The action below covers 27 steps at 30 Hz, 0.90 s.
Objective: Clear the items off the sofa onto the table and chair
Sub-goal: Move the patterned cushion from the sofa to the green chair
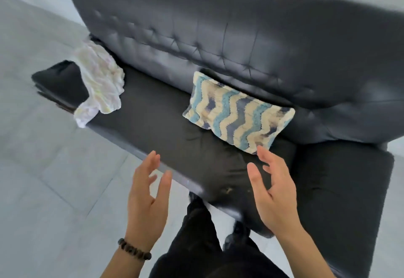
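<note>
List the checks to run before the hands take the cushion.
1. Hands free: left hand and right hand are open and hold nothing: ok.
2. Cushion clear to lift: cushion lies on the sofa seat with nothing on top: ok.
3. Right hand touching the cushion's near corner: cannot tell.
4. Cloth out of the way: cloth is draped over the far armrest, apart from the cushion: ok.
5. Table and chair ready to receive: neither is in view: cannot tell.
6. Sofa cleared: cushion and cloth are both on it: not ok.
</note>
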Each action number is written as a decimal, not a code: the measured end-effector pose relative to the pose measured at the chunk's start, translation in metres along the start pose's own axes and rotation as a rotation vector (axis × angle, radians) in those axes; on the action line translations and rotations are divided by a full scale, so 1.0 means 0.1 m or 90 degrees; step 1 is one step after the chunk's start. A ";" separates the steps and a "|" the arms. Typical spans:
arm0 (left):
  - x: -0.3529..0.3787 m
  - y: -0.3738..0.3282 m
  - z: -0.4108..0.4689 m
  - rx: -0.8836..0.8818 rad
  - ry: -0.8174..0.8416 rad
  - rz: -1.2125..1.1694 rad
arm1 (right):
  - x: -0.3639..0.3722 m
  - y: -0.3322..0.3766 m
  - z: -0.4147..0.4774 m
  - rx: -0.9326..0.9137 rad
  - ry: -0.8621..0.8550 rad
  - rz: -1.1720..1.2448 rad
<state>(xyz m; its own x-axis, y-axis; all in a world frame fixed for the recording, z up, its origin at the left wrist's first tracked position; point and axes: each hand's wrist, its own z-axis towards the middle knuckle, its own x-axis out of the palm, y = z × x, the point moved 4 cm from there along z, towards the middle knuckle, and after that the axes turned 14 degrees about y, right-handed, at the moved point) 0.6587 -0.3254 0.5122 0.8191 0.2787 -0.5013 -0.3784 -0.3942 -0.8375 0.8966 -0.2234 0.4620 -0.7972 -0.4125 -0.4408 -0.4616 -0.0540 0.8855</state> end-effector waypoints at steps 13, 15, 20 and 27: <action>-1.58 0.84 -1.74 -0.161 -0.433 -0.112 | 1.42 1.29 -0.14 -0.238 0.299 -0.083; -1.86 1.08 -1.87 -0.167 -0.486 -0.139 | 1.86 1.54 -0.11 -0.284 0.337 -0.135; -2.81 1.84 -2.15 -0.184 -0.605 -0.188 | 3.19 2.22 -0.11 -0.354 0.424 -0.216; -4.07 2.55 -2.34 -0.200 -0.680 -0.209 | 4.85 3.12 -0.09 -0.407 0.520 -0.213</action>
<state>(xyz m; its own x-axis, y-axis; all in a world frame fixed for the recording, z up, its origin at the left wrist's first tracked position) 0.3296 -0.7446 0.5538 0.0209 0.9461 -0.3232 0.0313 -0.3238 -0.9456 0.3696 -0.4487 0.5257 -0.0602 -0.7559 -0.6519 -0.1307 -0.6415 0.7559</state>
